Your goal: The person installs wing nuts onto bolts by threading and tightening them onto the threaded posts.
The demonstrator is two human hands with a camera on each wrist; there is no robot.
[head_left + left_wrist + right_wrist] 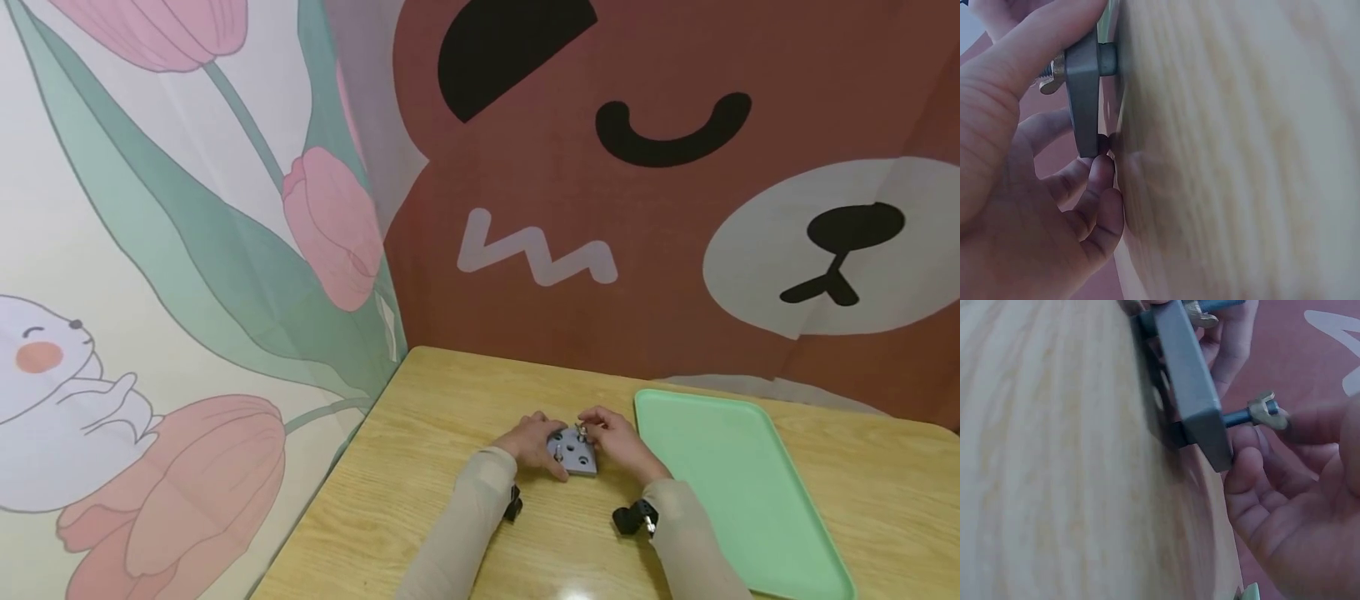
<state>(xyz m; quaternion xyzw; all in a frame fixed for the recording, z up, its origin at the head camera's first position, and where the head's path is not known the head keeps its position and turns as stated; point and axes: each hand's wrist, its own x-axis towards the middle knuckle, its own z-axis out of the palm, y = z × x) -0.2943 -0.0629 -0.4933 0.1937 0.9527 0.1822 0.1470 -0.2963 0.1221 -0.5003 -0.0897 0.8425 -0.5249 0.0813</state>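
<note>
A grey metal plate (573,467) with several holes lies at the middle of the table, bolt heads (1108,59) sticking out beneath it. My left hand (529,442) grips the plate by its left side, thumb along the near edge and fingers around the far side. Close by that thumb, a brass wing nut (1054,76) sits on one bolt. At the plate's far right corner, my right hand (619,443) pinches a second wing nut (1266,414) near the end of an upright bolt (1237,418). Its lower fingers are curled beside the plate's edge.
A light green tray (738,483) lies on the wooden table (420,433) to the right of my right forearm. Behind the table hangs a printed bear backdrop (525,325), with a tulip-print one (187,350) on the left. Black wrist cameras (633,518) are strapped to both wrists.
</note>
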